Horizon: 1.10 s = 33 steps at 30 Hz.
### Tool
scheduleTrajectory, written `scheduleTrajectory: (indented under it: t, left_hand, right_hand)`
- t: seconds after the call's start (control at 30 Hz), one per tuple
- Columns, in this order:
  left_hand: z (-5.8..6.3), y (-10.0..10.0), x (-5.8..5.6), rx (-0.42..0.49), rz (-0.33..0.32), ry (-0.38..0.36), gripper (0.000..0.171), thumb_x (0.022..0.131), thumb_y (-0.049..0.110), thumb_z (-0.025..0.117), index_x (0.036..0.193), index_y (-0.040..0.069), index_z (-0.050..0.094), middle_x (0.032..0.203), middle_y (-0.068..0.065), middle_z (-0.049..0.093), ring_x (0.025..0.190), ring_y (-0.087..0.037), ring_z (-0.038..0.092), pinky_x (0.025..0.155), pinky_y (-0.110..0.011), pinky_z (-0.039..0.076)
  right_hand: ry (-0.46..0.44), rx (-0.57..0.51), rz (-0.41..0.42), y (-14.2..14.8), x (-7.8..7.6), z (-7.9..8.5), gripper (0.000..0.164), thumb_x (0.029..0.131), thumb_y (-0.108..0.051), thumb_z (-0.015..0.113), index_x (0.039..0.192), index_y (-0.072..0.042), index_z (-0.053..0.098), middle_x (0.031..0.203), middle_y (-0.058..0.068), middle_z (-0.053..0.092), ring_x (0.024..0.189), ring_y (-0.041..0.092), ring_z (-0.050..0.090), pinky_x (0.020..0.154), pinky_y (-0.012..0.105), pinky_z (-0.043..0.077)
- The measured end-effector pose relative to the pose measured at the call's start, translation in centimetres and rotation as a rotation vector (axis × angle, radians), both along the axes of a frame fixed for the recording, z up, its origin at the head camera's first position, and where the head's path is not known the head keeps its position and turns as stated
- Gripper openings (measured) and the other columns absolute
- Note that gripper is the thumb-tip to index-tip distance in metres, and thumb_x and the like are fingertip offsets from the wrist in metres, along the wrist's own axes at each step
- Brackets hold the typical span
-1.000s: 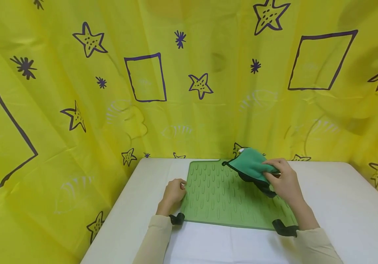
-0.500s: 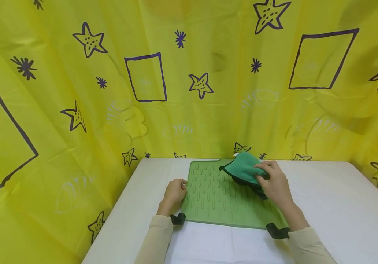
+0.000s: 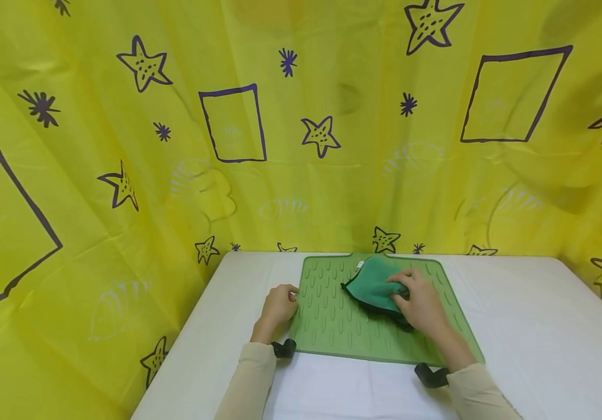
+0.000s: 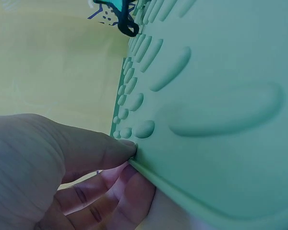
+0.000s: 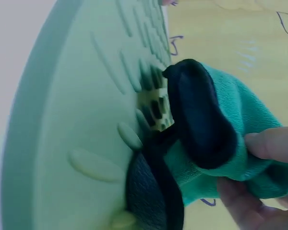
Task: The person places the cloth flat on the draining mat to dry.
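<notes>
A green mat (image 3: 327,329) with raised oblong ridges lies on the white table. My left hand (image 3: 278,304) is at its left edge; in the left wrist view the thumb (image 4: 103,149) lies on top and curled fingers go under the rim, pinching it. My right hand (image 3: 420,298) pinches a bunched green cloth (image 3: 374,283) between thumb and fingers. The cloth has black trim, a small white label (image 3: 360,265) and a black corner loop (image 4: 128,28). In the right wrist view its folded dark underside (image 5: 156,191) hangs right at the mat's ridges.
The white table (image 3: 532,326) extends around the mat on both sides. A yellow curtain (image 3: 290,204) with dark star and frame drawings stands at the table's back and left. Black wrist mounts (image 3: 431,375) sit at both cuffs, close to the mat's front edge.
My right hand has moved left and toward me, lowering the green cloth from above the mat's right part onto its middle. The left hand has stayed at the mat's edge.
</notes>
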<state>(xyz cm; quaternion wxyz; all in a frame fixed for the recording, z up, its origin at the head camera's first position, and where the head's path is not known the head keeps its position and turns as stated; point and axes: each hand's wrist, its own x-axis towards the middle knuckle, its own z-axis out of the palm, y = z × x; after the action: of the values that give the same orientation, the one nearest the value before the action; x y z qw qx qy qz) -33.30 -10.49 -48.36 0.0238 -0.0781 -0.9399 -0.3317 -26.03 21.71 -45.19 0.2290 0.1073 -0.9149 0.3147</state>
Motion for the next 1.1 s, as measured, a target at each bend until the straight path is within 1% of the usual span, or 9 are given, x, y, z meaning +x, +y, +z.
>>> scheduleTrajectory:
  t: [0.17,0.3,0.4,0.47,0.63,0.73,0.93,1.03,1.1]
  left_hand:
    - [0.0,0.0,0.1,0.001,-0.003,-0.005,0.036,0.086,-0.002,0.065,0.121,0.000,0.072,0.087,-0.005,0.068,0.076,-0.016,0.058,0.068,-0.030,0.048]
    - [0.2,0.1,0.1,0.003,-0.006,-0.001,0.037,0.084,-0.003,0.065,0.121,0.000,0.072,0.086,-0.004,0.068,0.075,-0.016,0.058,0.067,-0.029,0.047]
    - [0.2,0.1,0.0,0.004,-0.004,-0.003,0.038,0.084,-0.004,0.064,0.121,-0.001,0.072,0.086,-0.004,0.068,0.075,-0.017,0.058,0.066,-0.029,0.047]
    - [0.2,0.2,0.0,0.002,-0.003,-0.003,0.038,0.084,-0.004,0.064,0.121,-0.001,0.071,0.087,-0.004,0.068,0.075,-0.017,0.058,0.066,-0.029,0.047]
    - [0.3,0.2,-0.3,0.004,-0.003,0.001,0.037,0.085,-0.004,0.064,0.122,-0.001,0.071,0.087,-0.006,0.068,0.076,-0.017,0.058,0.067,-0.030,0.048]
    - [0.3,0.1,-0.4,-0.001,-0.005,0.007,0.037,0.085,-0.003,0.065,0.122,-0.001,0.071,0.088,-0.005,0.068,0.076,-0.017,0.059,0.068,-0.030,0.049]
    - [0.4,0.1,-0.4,0.017,-0.007,-0.007,0.038,0.087,0.003,0.068,0.125,0.001,0.069,0.092,-0.007,0.069,0.079,-0.018,0.060,0.068,-0.031,0.050]
    - [0.9,0.4,-0.1,0.025,-0.005,0.002,0.039,0.089,0.008,0.070,0.128,0.003,0.067,0.100,-0.011,0.070,0.083,-0.021,0.062,0.069,-0.034,0.051]
    - [1.4,0.9,0.2,0.015,-0.017,0.026,0.037,0.091,0.011,0.070,0.127,0.005,0.067,0.106,-0.013,0.069,0.087,-0.024,0.063,0.070,-0.036,0.051]
  right_hand:
    - [-0.195,0.021,0.076,-0.6,0.3,-0.8,0.031,0.092,-0.007,0.074,0.123,-0.006,0.068,0.127,0.021,0.055,0.106,0.038,0.063,0.083,0.051,0.054]
    - [-0.279,0.038,0.128,-0.9,0.4,-1.3,0.036,0.094,-0.012,0.073,0.127,-0.006,0.064,0.130,0.023,0.053,0.117,0.044,0.060,0.093,0.058,0.052]
    - [-0.299,0.044,0.135,-1.0,0.4,-1.4,0.037,0.094,-0.013,0.074,0.129,-0.006,0.064,0.131,0.022,0.052,0.118,0.044,0.059,0.095,0.059,0.051]
    - [-0.312,0.067,0.142,-1.0,0.5,-1.4,0.040,0.094,-0.016,0.074,0.131,-0.007,0.063,0.133,0.022,0.051,0.115,0.042,0.061,0.093,0.058,0.052]
    - [-0.339,0.135,0.211,-1.0,0.6,-1.1,0.050,0.095,-0.024,0.074,0.139,-0.006,0.057,0.142,0.024,0.046,0.112,0.039,0.064,0.090,0.057,0.054]
    - [-0.342,0.136,0.242,-1.0,0.5,-1.1,0.054,0.095,-0.027,0.073,0.141,-0.005,0.055,0.143,0.025,0.044,0.115,0.040,0.063,0.093,0.057,0.053]
    - [-0.342,0.082,0.276,-0.2,0.3,-1.0,0.053,0.098,-0.026,0.069,0.144,-0.003,0.053,0.146,0.025,0.046,0.129,0.047,0.054,0.101,0.063,0.048]
    - [-0.343,0.044,0.273,0.5,0.2,-0.8,0.053,0.100,-0.025,0.066,0.146,-0.002,0.050,0.148,0.026,0.048,0.135,0.049,0.048,0.104,0.064,0.045]
    - [-0.345,0.028,0.261,1.0,0.2,-0.6,0.055,0.101,-0.024,0.064,0.148,-0.001,0.047,0.149,0.027,0.047,0.133,0.048,0.050,0.103,0.062,0.046]
